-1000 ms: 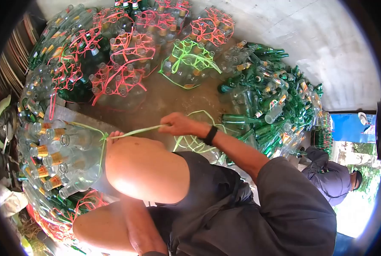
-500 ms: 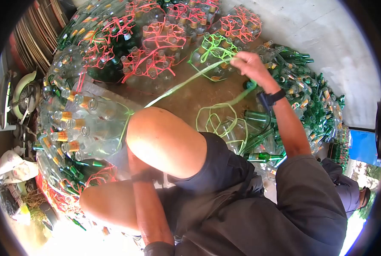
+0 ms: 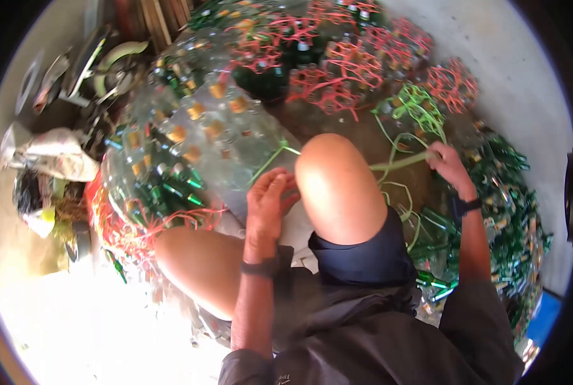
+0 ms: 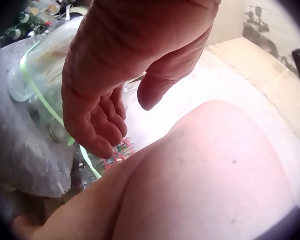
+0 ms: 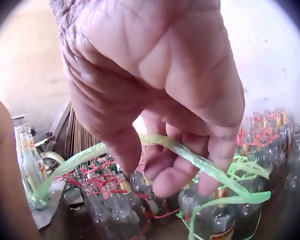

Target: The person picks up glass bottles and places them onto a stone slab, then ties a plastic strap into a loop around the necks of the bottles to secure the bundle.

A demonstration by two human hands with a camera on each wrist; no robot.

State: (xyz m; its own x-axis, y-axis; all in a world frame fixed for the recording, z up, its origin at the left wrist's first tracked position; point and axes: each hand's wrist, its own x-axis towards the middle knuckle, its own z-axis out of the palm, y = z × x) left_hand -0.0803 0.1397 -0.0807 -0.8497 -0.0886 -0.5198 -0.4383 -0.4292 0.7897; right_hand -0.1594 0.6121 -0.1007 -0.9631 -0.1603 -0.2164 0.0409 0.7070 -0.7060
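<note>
My right hand (image 3: pixel 450 165) holds a light green plastic strap (image 3: pixel 402 162), stretched from beside my raised knee (image 3: pixel 338 179). In the right wrist view, the strap (image 5: pixel 210 170) runs past the thumb and across the curled fingers, its folded end hanging to the right. A bundle of clear glass bottles (image 3: pixel 212 131) with orange neck labels stands left of the knee, green strap tied around it. My left hand (image 3: pixel 265 208) is between the bundle and the knee, fingers loosely bent. In the left wrist view nothing shows in that hand (image 4: pixel 135 60), which overlaps the bundle's strap (image 4: pixel 40 95).
Bottle bundles in red strapping (image 3: pixel 325 83) and one in green (image 3: pixel 418 109) stand behind. A heap of green bottles (image 3: pixel 504 192) lies at right, with loose strap loops (image 3: pixel 409 205) before it. Red strapping (image 3: pixel 126 224) lies at left.
The right hand pulled the strap far out, then lowered with the strap slacker. The left hand came into sight from behind the knee. The head view has swung left.
</note>
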